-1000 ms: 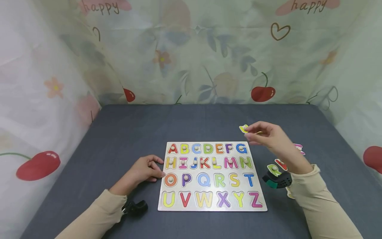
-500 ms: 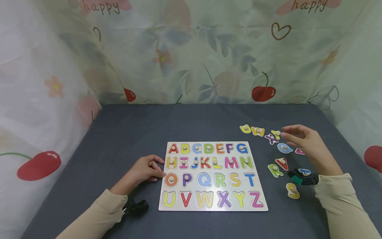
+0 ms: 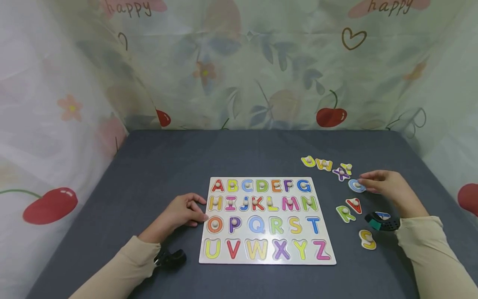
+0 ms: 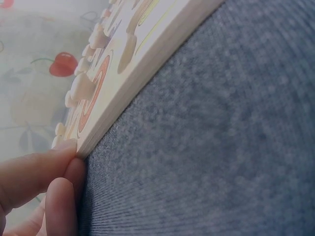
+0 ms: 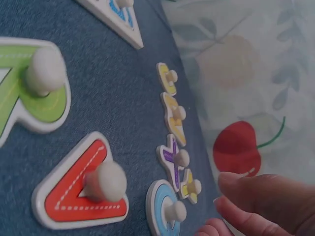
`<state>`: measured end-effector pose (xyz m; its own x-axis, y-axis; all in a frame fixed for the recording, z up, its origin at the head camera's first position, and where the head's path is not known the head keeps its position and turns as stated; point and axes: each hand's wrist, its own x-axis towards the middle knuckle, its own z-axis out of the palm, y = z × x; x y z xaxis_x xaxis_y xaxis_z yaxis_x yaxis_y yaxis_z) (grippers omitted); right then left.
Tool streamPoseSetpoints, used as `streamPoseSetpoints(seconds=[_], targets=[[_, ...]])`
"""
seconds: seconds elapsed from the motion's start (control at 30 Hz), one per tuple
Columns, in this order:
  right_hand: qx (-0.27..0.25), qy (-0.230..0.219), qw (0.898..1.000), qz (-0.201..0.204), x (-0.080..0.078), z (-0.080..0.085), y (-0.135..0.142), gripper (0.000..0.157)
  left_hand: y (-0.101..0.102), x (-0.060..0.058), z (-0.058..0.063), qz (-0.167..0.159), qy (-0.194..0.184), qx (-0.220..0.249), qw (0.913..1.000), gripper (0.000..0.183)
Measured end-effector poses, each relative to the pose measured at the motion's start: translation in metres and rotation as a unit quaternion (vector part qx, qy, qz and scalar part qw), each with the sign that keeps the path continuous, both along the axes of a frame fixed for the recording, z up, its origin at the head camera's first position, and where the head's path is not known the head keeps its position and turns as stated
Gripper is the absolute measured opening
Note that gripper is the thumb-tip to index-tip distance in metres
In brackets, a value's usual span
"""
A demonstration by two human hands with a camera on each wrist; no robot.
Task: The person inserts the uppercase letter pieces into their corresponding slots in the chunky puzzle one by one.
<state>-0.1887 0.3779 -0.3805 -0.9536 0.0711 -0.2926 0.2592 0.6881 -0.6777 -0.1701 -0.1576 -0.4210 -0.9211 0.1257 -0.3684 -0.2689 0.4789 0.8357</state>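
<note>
My left hand touches the left edge of the alphabet puzzle board beside the O, thumb tip at the rim in the left wrist view. Letters A to P sit in the board; the slots from Q to Z hold no pieces. Right of the board, my right hand hovers over the blue Q piece, thumb and finger near its knob. In the right wrist view, the fingertips stand apart from the Q knob. A pink piece seen earlier is hidden by this hand.
Beyond Q lie U, W, X and Y. Nearer are V, R and S. A black wrist strap partly covers T. Printed cloth hangs around the dark table.
My right hand has moved right from beside U and W, past Y, then nearer to me over Q. The left hand has stayed at the board's edge.
</note>
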Motion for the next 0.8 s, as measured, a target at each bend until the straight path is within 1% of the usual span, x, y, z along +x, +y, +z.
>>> streamPoseSetpoints(seconds=[0.13,0.3,0.37,0.57,0.8], targets=[[0.0,-0.006,1.0,0.011,-0.003,-0.002,0.005,0.061,0.0,0.0,0.0,0.001,0.001,0.0,1.0,0.047],[0.032,-0.012,0.999,0.022,-0.007,-0.006,0.006,0.059,0.0,0.0,0.0,0.002,0.001,0.001,1.0,0.046],[0.036,-0.016,0.999,0.023,-0.008,-0.008,0.006,0.059,0.0,0.0,0.0,0.002,-0.001,0.002,1.0,0.046],[0.02,-0.016,1.0,0.018,-0.01,-0.013,0.003,0.055,0.0,0.0,0.001,0.003,-0.005,0.001,1.0,0.047],[0.016,-0.023,1.0,0.005,-0.012,-0.014,0.0,0.053,0.0,0.0,0.0,0.002,-0.002,0.003,1.0,0.047]])
